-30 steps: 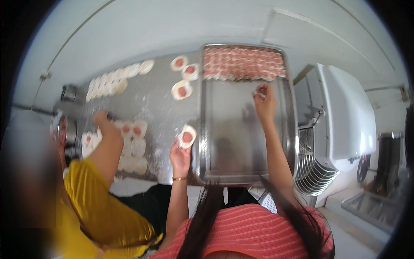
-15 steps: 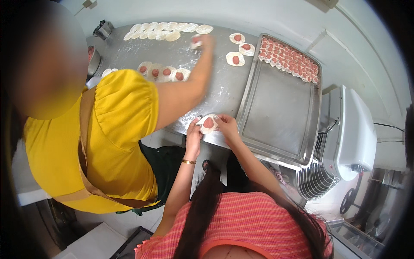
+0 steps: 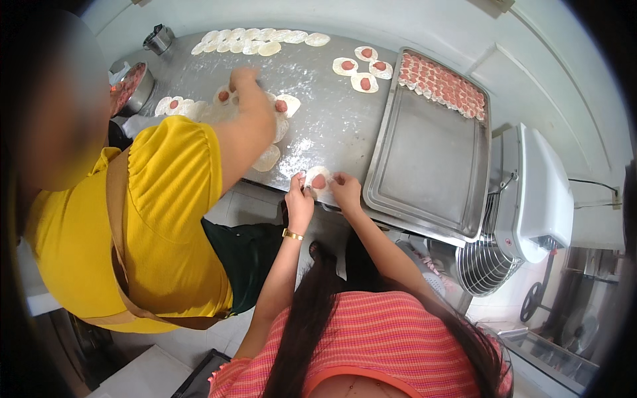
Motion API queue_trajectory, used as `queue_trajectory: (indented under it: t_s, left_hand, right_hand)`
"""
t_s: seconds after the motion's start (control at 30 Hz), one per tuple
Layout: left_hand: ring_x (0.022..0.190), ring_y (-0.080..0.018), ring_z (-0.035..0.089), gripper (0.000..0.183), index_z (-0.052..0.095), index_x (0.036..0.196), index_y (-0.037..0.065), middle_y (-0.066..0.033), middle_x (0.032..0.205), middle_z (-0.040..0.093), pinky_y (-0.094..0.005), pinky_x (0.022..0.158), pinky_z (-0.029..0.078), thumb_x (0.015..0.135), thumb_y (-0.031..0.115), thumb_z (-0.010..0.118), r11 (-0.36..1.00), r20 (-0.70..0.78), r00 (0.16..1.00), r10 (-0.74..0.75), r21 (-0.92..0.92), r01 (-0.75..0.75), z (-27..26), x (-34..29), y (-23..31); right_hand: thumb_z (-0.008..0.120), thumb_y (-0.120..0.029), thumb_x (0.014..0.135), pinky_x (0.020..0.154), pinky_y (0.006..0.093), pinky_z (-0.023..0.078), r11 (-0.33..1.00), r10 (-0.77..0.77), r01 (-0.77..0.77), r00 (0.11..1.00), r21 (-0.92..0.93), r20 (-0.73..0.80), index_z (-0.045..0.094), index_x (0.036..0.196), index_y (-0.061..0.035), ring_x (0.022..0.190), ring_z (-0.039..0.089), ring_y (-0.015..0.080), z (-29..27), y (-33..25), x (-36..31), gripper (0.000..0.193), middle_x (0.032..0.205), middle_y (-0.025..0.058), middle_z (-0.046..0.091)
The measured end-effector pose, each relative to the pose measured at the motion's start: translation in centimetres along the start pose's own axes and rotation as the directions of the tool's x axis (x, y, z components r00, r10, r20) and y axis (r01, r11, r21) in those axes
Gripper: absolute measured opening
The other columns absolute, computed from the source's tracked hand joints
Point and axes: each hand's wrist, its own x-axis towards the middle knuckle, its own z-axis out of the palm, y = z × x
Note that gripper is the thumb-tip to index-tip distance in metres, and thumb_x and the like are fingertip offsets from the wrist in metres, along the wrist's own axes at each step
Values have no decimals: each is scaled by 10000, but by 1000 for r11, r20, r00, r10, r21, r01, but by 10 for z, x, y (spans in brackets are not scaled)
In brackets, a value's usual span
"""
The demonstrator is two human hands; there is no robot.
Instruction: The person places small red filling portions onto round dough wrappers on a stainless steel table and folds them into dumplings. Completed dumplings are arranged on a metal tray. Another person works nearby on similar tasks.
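Observation:
A round dough wrapper [image 3: 317, 170] with a lump of pinkish minced meat [image 3: 319, 182] at its middle hangs between my two hands at the table's front edge. My left hand [image 3: 300, 203] pinches its left side, thumb against fingers. On the opposite side, the fingertips of my right hand [image 3: 346, 192] are closed on the rim. The wrapper is still mostly flat. Beyond my hands, toward the tray, several meat-topped wrappers [image 3: 345, 66] lie in a cluster. Shaped dumplings [image 3: 441, 86] with meat showing fill the far end of the metal tray [image 3: 424, 169].
At my left a co-worker in yellow reaches a hand [image 3: 244, 78] over wrappers on the floured steel table [image 3: 318, 126]. Overlapping plain wrappers [image 3: 247, 41] line the back. A bowl of minced meat [image 3: 136, 93] stands far left, a metal pot [image 3: 158, 41] behind it. A white mixer [image 3: 541, 199] stands right.
The co-worker's hand has swung left, and one more meat-topped wrapper lies in the far cluster. My hands keep the same wrapper at nearly the same spot. The view has shifted slightly.

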Motion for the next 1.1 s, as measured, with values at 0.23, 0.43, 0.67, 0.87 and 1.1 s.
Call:
queue_trajectory:
  t_s: [0.23, 0.43, 0.67, 0.87, 1.1]
  left_hand:
    - [889, -102, 606, 272, 544, 1146, -6, -61, 1054, 622, -244, 783, 509, 876, -22, 517, 592, 316, 892, -323, -668, 451, 0, 6, -13]
    - [881, -138, 613, 298, 540, 1160, 5, -77, 1057, 607, -252, 807, 523, 865, 11, 580, 501, 349, 868, -354, -713, 491, 4, 6, -7]
    - [1035, -205, 575, 282, 498, 1172, 32, -95, 1143, 562, -350, 872, 517, 894, 23, 542, 439, 183, 904, -387, -825, 355, 27, -12, -60]
    - [931, -154, 587, 252, 515, 1120, 26, -73, 1091, 560, -298, 768, 527, 875, -19, 548, 424, 282, 913, -293, -818, 389, 9, -11, -23]
    - [776, -99, 583, 157, 592, 883, 1, -40, 896, 631, -211, 659, 469, 757, -32, 679, 943, 90, 996, -26, -327, 54, 10, 5, -42]
  right_hand:
    - [604, 8, 735, 701, 274, 498, 865, -13, -84, 982, 495, 190, 646, 1013, 38, 788, 631, 154, -4, 10, 0, 283, 880, 112, 669]
    - [627, 42, 747, 745, 281, 500, 894, -37, -53, 981, 446, 190, 625, 1008, 46, 809, 629, 167, -16, -6, 1, 261, 898, 89, 663]
    - [660, -14, 764, 747, 284, 498, 835, -124, -5, 973, 550, 196, 609, 998, 45, 817, 634, 173, -22, -16, -7, 247, 926, 96, 668]
    - [682, -5, 682, 697, 290, 503, 987, -72, 45, 983, 157, 170, 624, 971, 13, 760, 640, 178, -27, -6, 6, 296, 885, 127, 665]
    - [648, 4, 665, 663, 320, 500, 962, -266, 274, 935, 2, 236, 645, 953, -2, 727, 643, 223, -27, -9, 9, 287, 881, 138, 662]
